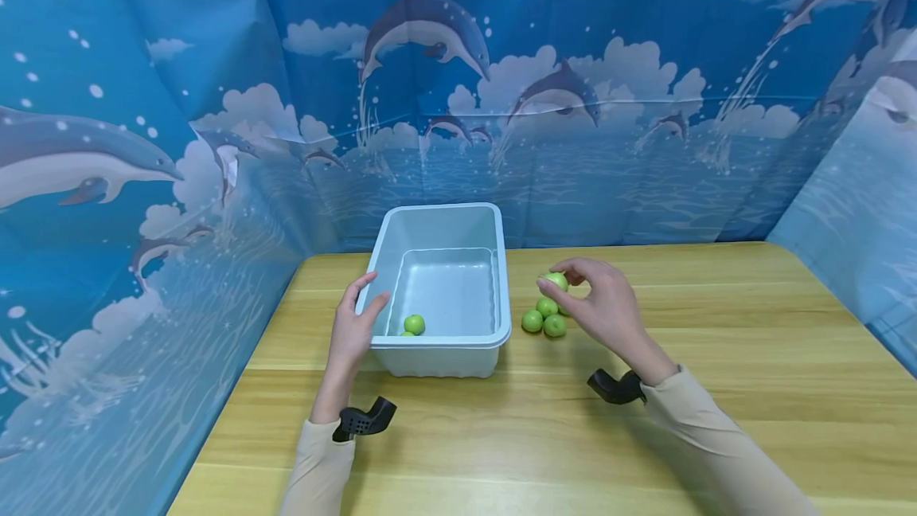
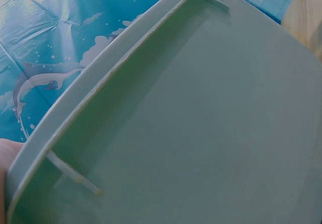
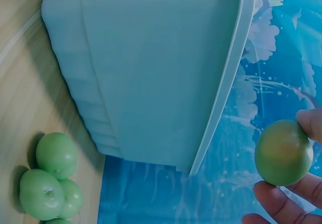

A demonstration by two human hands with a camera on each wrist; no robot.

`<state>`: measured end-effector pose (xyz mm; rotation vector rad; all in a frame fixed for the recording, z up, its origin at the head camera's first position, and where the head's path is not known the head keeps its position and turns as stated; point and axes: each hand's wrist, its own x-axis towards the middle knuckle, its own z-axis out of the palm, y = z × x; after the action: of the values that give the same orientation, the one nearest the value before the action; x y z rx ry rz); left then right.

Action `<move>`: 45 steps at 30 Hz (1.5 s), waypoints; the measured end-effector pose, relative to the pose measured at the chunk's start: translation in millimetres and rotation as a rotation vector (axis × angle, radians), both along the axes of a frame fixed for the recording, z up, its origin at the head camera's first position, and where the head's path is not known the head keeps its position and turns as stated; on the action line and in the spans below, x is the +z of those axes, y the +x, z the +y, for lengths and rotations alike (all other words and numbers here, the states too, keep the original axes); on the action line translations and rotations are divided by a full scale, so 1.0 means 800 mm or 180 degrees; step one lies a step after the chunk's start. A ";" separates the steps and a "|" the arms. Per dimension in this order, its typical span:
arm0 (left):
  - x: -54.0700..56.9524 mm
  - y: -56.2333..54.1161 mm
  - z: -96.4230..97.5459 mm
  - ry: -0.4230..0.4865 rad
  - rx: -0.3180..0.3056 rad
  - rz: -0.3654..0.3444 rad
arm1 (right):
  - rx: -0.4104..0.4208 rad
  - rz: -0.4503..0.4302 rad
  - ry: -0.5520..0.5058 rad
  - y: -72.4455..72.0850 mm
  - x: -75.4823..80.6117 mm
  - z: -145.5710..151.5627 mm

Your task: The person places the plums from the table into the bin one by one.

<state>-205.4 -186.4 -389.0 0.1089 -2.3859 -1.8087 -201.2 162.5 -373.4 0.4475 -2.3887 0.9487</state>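
My right hand pinches a small green plum between thumb and fingertips, raised above the table to the right of the bin. Below it, several more green plums lie close together on the wood. With my left hand I hold the left rim of a light-blue plastic bin, thumb over the inner side and fingers outside. Inside the bin, a green plum sits near the front left, and part of another shows beside it, mostly hidden by the front rim. The left wrist view shows the bin's wall up close.
The wooden table reaches back to a blue dolphin-print curtain that hangs behind and at both sides. The bin stands near the table's back edge, left of the loose plums. A black camera mount sits on each wrist.
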 end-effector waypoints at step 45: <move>0.001 -0.002 0.002 -0.0014 0.0053 -0.0025 | 0.0739 0.0201 0.0031 -0.033 0.011 -0.075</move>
<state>-206.8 -184.7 -388.1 0.1354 -2.3871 -1.7989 -228.0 102.6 -364.8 0.7603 -2.3202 1.0065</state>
